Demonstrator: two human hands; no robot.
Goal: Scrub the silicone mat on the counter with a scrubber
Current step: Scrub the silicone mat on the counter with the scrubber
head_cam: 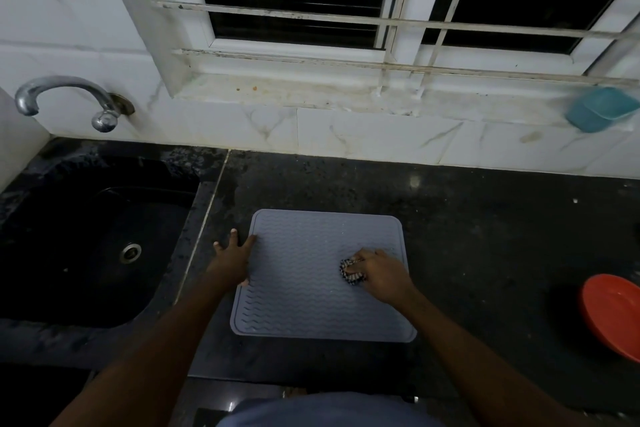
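Mat: grey mat (304,308) is lying flat on the dark worktop (485,236), just right of the sink (69,218).
Left hand: left hand (233,260) is pressing on the mat's sink-side edge, fingers spread and straight.
Right hand: right hand (381,276) is gripping the scrubber (348,272), fingers curled round it.
Scrubber: is touching the mat on the half away from the sink.
Other: red bowl (613,315) is sitting on the worktop, well right of the sink.

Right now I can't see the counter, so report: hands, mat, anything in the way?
Left hand flat, on left edge of silicone mat. Right hand grips scrubber on mat, right of centre. Red bowl far right, clear of it.
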